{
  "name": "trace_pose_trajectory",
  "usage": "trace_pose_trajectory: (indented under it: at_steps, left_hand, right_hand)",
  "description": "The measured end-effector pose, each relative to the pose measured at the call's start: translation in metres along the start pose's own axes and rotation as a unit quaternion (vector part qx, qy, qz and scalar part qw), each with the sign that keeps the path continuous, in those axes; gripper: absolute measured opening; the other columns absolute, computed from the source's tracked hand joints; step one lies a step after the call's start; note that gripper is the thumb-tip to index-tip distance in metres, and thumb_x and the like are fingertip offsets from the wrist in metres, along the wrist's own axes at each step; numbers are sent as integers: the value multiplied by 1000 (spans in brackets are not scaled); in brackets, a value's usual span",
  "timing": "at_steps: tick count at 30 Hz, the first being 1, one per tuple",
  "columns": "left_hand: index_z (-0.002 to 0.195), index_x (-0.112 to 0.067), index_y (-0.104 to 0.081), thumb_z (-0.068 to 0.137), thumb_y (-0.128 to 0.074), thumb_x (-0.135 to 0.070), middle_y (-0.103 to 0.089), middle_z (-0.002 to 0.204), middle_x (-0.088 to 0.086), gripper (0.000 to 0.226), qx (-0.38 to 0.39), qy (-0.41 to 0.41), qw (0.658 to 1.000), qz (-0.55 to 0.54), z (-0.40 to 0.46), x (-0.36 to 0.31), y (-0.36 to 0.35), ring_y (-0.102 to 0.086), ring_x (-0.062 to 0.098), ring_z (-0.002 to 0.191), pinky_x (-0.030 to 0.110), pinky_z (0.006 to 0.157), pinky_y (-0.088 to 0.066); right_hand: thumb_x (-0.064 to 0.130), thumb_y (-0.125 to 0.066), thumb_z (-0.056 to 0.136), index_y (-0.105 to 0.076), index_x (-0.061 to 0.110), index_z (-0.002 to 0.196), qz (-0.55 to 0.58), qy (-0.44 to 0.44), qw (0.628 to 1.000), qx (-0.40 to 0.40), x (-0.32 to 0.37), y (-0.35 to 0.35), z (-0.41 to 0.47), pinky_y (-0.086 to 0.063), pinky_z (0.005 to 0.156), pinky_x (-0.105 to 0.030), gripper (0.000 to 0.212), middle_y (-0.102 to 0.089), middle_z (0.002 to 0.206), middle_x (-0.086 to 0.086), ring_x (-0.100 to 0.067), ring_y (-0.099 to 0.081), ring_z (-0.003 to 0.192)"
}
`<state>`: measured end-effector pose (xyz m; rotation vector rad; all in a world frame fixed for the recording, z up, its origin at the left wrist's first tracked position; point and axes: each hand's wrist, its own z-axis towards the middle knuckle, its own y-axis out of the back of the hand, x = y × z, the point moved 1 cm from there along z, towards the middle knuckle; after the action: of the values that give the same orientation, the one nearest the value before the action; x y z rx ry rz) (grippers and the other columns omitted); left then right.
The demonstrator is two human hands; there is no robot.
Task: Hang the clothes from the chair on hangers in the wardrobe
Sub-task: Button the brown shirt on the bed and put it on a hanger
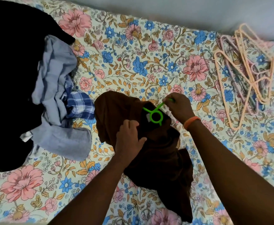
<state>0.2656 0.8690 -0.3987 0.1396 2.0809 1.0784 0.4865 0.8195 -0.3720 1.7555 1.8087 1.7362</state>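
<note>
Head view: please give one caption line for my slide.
Both hands, left and right, fit a green hanger into a brown garment on a floral bedsheet.

A floral bedspread (149,65) of pink and blue flowers meets a pale wall (181,10) above.

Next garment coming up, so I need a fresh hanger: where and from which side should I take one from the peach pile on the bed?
Take the topmost peach hanger by its bare sloping arm, coming from above on the side near the right hand. The pile lies flat and tangled on the bedspread; hooks are hard to make out, so lift the top one only.
</note>
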Motion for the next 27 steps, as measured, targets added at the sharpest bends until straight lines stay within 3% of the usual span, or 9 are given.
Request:
trace_pose_trajectory:
  at_steps: [3,7,10,15,18,22,27]
  left_hand:
    - [117,-20,-51,80,-74,-45,-47,117,1,50,-64,-23,998,-9,1,-18,25,-48,19,104,36,82,-46]
    - [127,-21,-48,81,-75,-41,-46,123,5,57,-112,-44,993,18,-1,-72,83,-47,26,109,42,83,-47]
    - [128,-14,-49,84,-74,-31,-43,122,9,53,-128,-39,991,-15,-13,-118,130,-49,30,108,43,84,-49]
    - [123,-6,-51,87,-52,4,-42,118,9,37,-180,-3,967,-178,-59,-205,204,-54,34,96,28,76,-39]
    - [122,-9,-55,92,-48,2,-48,118,6,32,-193,-9,961,-199,-89,-257,250,-53,26,99,21,77,-34]
    - [114,-18,-60,92,-49,-5,-54,114,-2,28,-278,-63,942,-176,-129,-317,324,-54,17,92,28,73,-39]
    - [90,-15,-56,84,-57,-16,-55,92,4,6,-332,-133,933,-37,-172,-383,398,-56,29,83,37,66,-44]
  right_hand:
    - [15,-62,96,-65,11,87,52,33,997,48,35,24,-33,-42,65,-23,10,-60,79,4,-10,-54,68]
    - [13,-67,92,-70,11,85,124,73,989,23,91,81,-87,-41,60,-12,8,-64,74,9,0,-56,63]
    - [11,-69,90,-72,15,84,175,99,980,8,128,130,-127,-48,65,-17,8,-68,77,11,1,-62,70]
    - [8,-69,90,-73,13,83,213,130,967,-55,182,223,-188,-47,63,-21,10,-69,74,6,-4,-60,65]
    - [15,-70,88,-75,19,86,204,143,963,-103,207,289,-209,-52,65,-31,7,-69,71,8,-11,-64,62]
    - [11,-72,88,-75,16,91,202,174,945,-191,239,393,-231,-49,53,-27,7,-65,58,2,-13,-59,45]
    - [11,-74,87,-74,8,84,204,269,908,-248,298,479,-289,-48,49,-24,4,-69,62,-5,-19,-58,40]
